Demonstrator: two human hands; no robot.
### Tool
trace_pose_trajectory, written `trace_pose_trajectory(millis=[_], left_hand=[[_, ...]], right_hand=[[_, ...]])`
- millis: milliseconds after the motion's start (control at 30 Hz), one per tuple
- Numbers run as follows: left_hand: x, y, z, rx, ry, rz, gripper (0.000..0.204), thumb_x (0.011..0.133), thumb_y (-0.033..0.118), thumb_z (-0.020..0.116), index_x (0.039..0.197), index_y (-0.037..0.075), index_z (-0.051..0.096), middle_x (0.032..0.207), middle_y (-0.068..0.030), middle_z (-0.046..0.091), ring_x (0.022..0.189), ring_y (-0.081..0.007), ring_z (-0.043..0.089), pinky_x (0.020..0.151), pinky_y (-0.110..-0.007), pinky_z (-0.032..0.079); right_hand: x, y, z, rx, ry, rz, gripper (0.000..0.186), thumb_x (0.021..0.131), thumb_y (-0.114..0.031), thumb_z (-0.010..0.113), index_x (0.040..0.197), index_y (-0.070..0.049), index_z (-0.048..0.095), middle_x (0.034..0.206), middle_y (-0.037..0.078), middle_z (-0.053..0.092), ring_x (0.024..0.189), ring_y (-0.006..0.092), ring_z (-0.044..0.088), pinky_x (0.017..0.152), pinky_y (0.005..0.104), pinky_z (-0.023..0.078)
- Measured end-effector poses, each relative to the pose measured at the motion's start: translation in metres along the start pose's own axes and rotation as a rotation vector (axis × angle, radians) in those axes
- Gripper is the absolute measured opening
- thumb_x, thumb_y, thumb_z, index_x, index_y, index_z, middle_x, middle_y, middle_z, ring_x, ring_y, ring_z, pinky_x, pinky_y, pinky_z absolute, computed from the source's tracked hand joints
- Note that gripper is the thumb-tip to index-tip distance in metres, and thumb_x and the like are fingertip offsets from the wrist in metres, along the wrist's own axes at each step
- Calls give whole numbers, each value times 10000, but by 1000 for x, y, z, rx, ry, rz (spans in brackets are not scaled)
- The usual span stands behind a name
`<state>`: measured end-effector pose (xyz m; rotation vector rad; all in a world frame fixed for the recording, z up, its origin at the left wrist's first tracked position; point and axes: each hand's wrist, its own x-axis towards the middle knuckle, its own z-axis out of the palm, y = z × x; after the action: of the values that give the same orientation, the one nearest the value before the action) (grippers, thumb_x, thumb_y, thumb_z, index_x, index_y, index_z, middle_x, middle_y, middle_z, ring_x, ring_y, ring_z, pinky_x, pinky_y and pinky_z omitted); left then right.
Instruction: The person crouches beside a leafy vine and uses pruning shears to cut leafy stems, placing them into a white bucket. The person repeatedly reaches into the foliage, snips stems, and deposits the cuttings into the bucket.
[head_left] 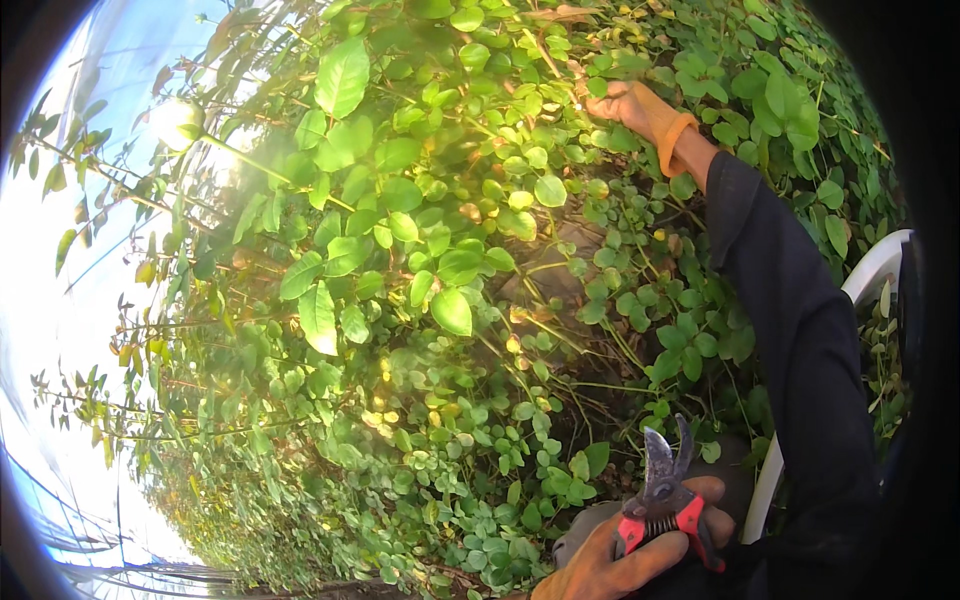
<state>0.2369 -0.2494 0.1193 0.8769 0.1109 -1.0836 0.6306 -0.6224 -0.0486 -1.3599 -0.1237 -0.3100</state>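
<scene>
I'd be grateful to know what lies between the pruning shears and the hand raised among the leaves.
In the head view, green leaves and thin stems lie between the pruning shears and the raised hand.

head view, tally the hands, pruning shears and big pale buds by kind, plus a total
hands: 2
pruning shears: 1
big pale bud: 1
total: 4

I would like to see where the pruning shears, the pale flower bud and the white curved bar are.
Pruning shears (663, 491): head view, on the metal around the pivot.
Pale flower bud (178, 124): head view, on its rounded middle.
White curved bar (877, 263): head view, on its upper bend.
</scene>
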Motion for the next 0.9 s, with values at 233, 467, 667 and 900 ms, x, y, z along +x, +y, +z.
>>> trace_pose_trajectory(millis=[233,467,667,900], left_hand=[[3,1,-12,55,-88,36,533,984,217,681,1420,-29,500,1168,-144,705,1045,-248,692,938,-398,540],[1,-2,-34,44,-197,24,519,986,186,646,1430,-31,486,1174,-136,702,1051,-236,681,947,-392,534],[-7,3,-42,40,-219,58,533,983,198,655,1428,-46,493,1166,-127,697,1062,-216,665,958,-369,517],[0,0,-50,43,-323,64,538,981,234,666,1408,-50,506,1153,-115,682,1080,-198,640,974,-354,497]], right_hand=[[-50,-12,34,-11,496,167,492,1082,-351,569,1520,-130,531,1641,108,405,1473,294,416,1154,532,393],[-60,17,31,548,420,-20,459,1121,-215,437,1558,-72,447,1476,103,581,1331,261,563,1132,463,491],[-64,39,6,395,670,-6,462,1015,-344,704,1399,-95,639,1177,-16,690,1095,194,634,941,380,515],[-72,27,32,322,408,-285,390,1045,-315,640,1324,-43,662,955,-43,646,892,129,585,836,330,503]])
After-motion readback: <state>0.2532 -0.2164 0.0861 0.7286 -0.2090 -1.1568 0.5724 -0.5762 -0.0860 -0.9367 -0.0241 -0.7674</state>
